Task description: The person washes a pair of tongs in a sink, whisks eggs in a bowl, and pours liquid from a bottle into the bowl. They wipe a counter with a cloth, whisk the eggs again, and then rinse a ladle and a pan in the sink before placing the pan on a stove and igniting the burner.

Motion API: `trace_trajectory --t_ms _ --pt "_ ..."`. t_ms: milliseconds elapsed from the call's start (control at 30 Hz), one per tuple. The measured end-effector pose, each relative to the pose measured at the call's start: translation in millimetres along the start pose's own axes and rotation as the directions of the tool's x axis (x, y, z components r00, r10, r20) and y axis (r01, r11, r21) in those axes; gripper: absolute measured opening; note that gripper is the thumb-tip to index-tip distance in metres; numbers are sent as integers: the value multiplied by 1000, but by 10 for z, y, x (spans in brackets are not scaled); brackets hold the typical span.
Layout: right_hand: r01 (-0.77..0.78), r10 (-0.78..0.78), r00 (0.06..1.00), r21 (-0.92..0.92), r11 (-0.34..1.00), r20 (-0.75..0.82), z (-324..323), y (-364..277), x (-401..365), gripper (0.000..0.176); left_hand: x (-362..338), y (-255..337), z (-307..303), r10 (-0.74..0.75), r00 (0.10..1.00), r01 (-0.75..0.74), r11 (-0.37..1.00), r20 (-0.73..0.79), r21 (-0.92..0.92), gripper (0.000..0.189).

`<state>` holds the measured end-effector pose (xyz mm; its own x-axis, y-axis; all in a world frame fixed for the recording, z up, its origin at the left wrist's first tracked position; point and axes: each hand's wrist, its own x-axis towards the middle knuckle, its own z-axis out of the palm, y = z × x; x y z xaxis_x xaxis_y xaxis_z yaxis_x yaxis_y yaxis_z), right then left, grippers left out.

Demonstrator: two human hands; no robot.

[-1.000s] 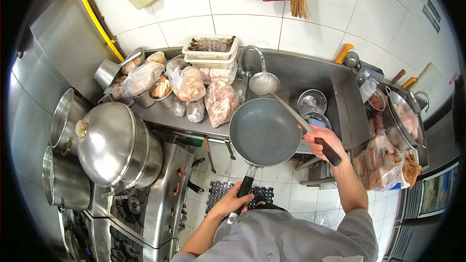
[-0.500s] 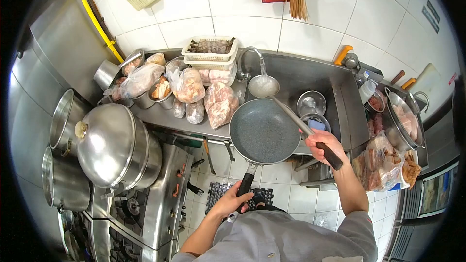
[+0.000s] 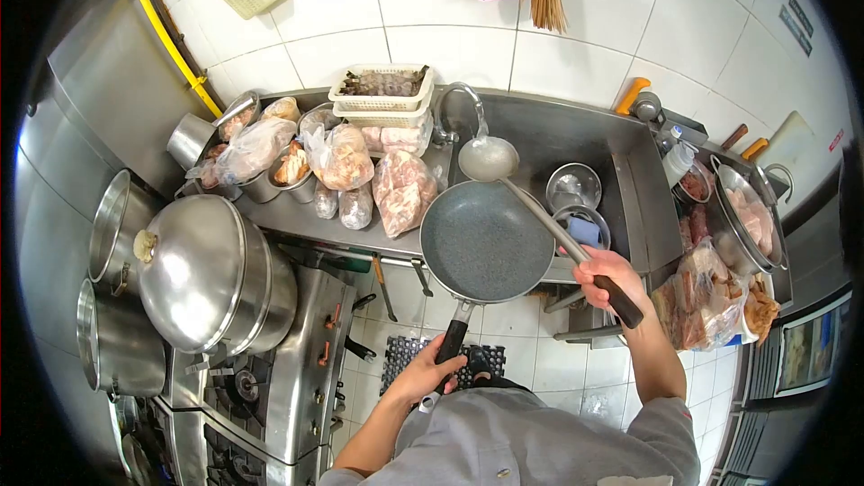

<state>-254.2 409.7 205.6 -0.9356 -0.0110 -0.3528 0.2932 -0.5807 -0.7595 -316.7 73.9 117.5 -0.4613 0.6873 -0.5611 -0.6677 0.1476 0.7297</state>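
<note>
My left hand (image 3: 427,373) is wrapped round the black handle of a grey speckled frying pan (image 3: 487,243), which is held level in front of the sink. In my right hand (image 3: 612,275) is the dark grip of a long metal ladle (image 3: 549,220). Its shaft crosses over the pan's right side, and its round bowl lies beyond the far rim, right below the curved tap (image 3: 464,92). The pan's inside shows no food.
Metal bowls and a blue sponge (image 3: 583,231) sit in the sink (image 3: 540,130). Bagged meat (image 3: 402,193) and stacked baskets (image 3: 382,94) crowd the counter at left. A big domed pot (image 3: 202,274) stands on the stove. More meat (image 3: 697,301) lies at right.
The view has shifted slightly. Frothy water showed in the ladle's bowl before; now the bowl looks greyer and smoother. Both hands keep their grips, with the pan and ladle nearly in place.
</note>
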Motion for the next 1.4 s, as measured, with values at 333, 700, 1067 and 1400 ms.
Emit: trace_trajectory --t_ms 333,700,1067,1400 --pt "-31 9 994 -202 979 -108 72 117 -521 52 22 4 -31 -2 1000 2 1000 6 -18 47" --pt "-154 -48 944 -565 811 -326 -18 621 -997 70 27 30 -81 -30 999 30 999 20 24 49" --pt "116 -222 928 -333 936 -299 300 447 137 62 30 -44 -50 -19 1000 19 1000 -14 23 48" --pt "89 -63 993 286 954 -98 228 394 423 14 12 -88 14 2 1000 -2 1000 -7 -11 47"
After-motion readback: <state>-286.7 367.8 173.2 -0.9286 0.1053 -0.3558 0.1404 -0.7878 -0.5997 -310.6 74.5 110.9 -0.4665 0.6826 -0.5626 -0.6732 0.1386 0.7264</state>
